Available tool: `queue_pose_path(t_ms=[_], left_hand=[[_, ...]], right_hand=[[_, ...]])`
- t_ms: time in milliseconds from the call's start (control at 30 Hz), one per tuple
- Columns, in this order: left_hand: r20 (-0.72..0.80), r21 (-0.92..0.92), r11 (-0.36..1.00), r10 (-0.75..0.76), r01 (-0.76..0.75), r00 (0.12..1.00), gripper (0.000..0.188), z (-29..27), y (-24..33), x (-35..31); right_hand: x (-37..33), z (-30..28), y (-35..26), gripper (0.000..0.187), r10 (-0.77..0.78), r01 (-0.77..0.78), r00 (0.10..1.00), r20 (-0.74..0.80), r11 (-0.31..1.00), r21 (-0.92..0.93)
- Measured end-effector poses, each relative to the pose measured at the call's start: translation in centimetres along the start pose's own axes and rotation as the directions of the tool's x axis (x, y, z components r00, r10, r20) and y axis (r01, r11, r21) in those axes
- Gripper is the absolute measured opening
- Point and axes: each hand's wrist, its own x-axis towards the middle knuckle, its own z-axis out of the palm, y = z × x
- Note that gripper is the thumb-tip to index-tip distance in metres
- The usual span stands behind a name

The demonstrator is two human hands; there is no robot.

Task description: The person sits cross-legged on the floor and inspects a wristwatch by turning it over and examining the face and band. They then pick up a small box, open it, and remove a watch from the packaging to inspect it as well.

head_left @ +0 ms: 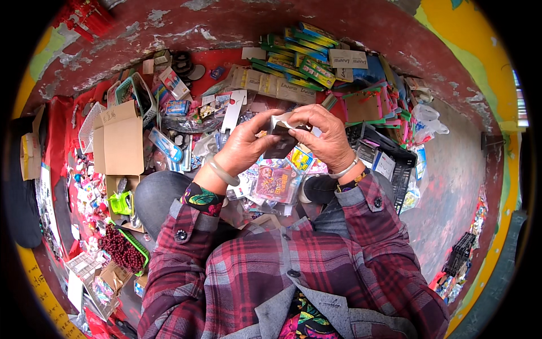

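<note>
Both my hands hold a small dark box [278,149] in front of me, above my knees. Its upper end looks open, with a whitish edge standing up between my fingers. My left hand [244,146] grips the box's left side, thumb and fingers closed on it. At the opposite side my right hand [326,137] pinches the top edge between thumb and fingers. What is inside the box cannot be made out. Just below lie a flat reddish-brown picture packet [275,183] and a yellow-and-blue packet [300,159] among other small packaged goods.
Left of me stand an open cardboard box [119,141], a white basket [90,129] and a green tray of dark red beads [121,248]. Flat colourful boxes [299,56] are piled at the far wall. A black crate [395,161] sits at right, near a plastic bag [427,120].
</note>
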Motion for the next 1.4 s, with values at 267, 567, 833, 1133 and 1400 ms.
queue_pose_path(t_ms=[267,567,833,1133,1400], left_hand=[[0.076,-0.210,0.964,-0.152,0.164,0.986,0.048,-0.1,0.7,-0.1],[0.076,-0.182,0.965,-0.178,0.189,0.981,0.046,-0.1,0.3,-0.3],[0.102,-0.274,0.939,-0.188,0.209,0.977,0.043,0.1,0.1,-0.3],[0.086,-0.475,0.820,-0.319,0.320,0.944,0.036,0.6,1.0,0.3],[-0.036,-0.523,0.805,-0.349,0.280,0.936,0.027,0.6,0.4,0.6]], right_hand=[[0.2,-0.2,-0.4,0.024,-0.139,0.135,0.989,-0.045,0.986,-0.093],[0.4,-0.6,-1.0,0.036,-0.045,0.044,0.999,-0.018,0.997,-0.063],[0.7,-0.9,-0.5,0.027,-0.162,0.165,0.986,0.033,0.976,-0.142],[0.3,1.4,0.5,0.024,0.023,-0.021,0.985,-0.173,1.000,0.013],[0.4,1.9,0.2,0.026,0.036,-0.028,0.989,-0.143,0.998,0.053]])
